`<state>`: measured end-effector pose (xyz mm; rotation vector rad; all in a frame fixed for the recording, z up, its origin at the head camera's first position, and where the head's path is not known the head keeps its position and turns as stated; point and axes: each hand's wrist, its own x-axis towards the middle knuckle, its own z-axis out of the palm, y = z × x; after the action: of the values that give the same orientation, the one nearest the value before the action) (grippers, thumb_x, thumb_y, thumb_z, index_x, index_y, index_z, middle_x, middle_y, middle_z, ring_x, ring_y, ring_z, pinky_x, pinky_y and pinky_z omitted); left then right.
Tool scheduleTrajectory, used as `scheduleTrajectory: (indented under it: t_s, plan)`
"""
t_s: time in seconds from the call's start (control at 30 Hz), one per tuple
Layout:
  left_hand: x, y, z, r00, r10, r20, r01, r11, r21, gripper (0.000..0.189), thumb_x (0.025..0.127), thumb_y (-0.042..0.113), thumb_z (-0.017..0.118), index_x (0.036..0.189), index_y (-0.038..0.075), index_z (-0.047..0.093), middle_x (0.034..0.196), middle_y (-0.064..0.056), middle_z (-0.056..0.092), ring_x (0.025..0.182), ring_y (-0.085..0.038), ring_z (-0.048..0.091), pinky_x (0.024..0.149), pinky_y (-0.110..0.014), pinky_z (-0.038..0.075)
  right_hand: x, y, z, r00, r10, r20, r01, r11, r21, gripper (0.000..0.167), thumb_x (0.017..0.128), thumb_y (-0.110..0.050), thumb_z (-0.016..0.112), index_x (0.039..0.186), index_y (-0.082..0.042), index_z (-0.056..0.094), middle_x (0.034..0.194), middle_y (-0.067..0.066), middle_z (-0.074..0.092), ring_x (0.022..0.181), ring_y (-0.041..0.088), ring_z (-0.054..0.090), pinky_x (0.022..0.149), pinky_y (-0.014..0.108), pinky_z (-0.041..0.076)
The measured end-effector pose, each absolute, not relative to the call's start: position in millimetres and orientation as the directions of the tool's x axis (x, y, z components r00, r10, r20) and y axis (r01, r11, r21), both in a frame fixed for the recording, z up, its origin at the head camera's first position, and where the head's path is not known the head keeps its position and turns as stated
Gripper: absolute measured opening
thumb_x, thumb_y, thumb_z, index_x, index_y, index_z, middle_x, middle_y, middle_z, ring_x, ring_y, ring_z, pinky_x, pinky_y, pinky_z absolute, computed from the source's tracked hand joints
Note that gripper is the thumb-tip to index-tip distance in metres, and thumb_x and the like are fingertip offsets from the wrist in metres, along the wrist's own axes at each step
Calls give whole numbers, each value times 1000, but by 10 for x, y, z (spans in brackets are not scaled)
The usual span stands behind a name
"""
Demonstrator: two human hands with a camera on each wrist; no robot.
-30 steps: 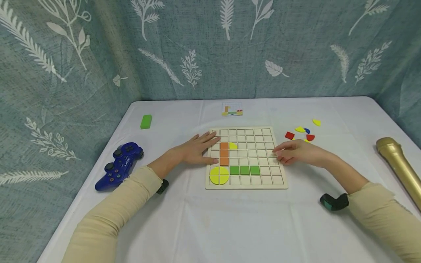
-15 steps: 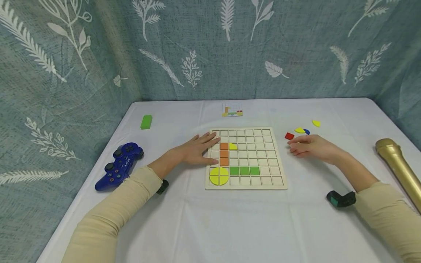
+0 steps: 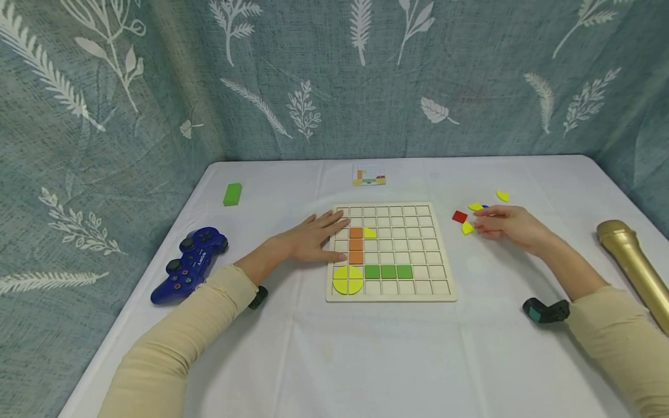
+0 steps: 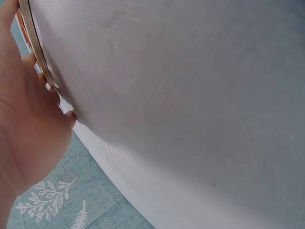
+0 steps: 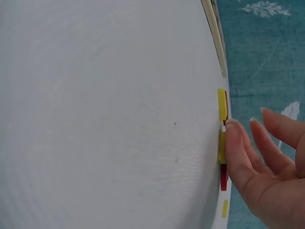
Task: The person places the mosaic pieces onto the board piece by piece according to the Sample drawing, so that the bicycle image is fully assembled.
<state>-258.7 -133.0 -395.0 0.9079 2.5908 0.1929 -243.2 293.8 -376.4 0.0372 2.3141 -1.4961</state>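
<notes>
My left hand rests spread on the left edge of the wooden grid board. In the board sit orange squares, green squares, a yellow circle of quarter pieces and a single yellow quarter piece. To the right of the board, my right hand is among loose pieces, fingers loosely bent. Near its fingertips lie a yellow quarter piece, another yellow piece and a mostly covered blue piece. The right wrist view shows a red piece beside the thumb.
A red square and a farther yellow piece lie on the white table. Behind the board is a small pattern card. A blue game controller and green block stand left, a gold microphone right.
My right hand has moved right and away from the board's right edge to the loose pieces, uncovering the near yellow piece and covering most of the blue one. The left hand stays put.
</notes>
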Motion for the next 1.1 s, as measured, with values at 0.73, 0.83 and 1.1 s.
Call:
scheduleTrajectory:
  t_s: [0.73, 0.83, 1.1]
  plan:
    - [-2582, -1338, -3948, -721, 618, -314, 559, 786, 262, 90, 88, 70, 43, 155, 25, 3, 159, 4, -7, 143, -16, -10, 114, -45, -1, -2466, 2740, -3744, -933, -325, -156, -111, 670, -734, 39, 87, -6, 69, 122, 8, 58, 115, 23, 61, 103, 31, 57, 72, 22, 51]
    - [-2581, -1334, -3946, -722, 617, -313, 561, 787, 258, 90, 88, 69, 43, 155, 25, 3, 159, 3, -7, 143, -16, -10, 114, -45, -1, -2477, 2718, -3753, -930, -341, -141, -140, 679, -721, 39, 86, -6, 71, 120, 8, 59, 111, 21, 61, 99, 30, 58, 69, 23, 51]
    - [-2576, -1334, -3935, -719, 621, -313, 565, 784, 259, 89, 89, 68, 43, 155, 25, 3, 159, 3, -7, 143, -16, -10, 114, -45, -1, -2479, 2692, -3768, -926, -362, -109, -188, 690, -699, 36, 83, 1, 72, 117, 8, 61, 107, 19, 59, 86, 24, 54, 63, 22, 46]
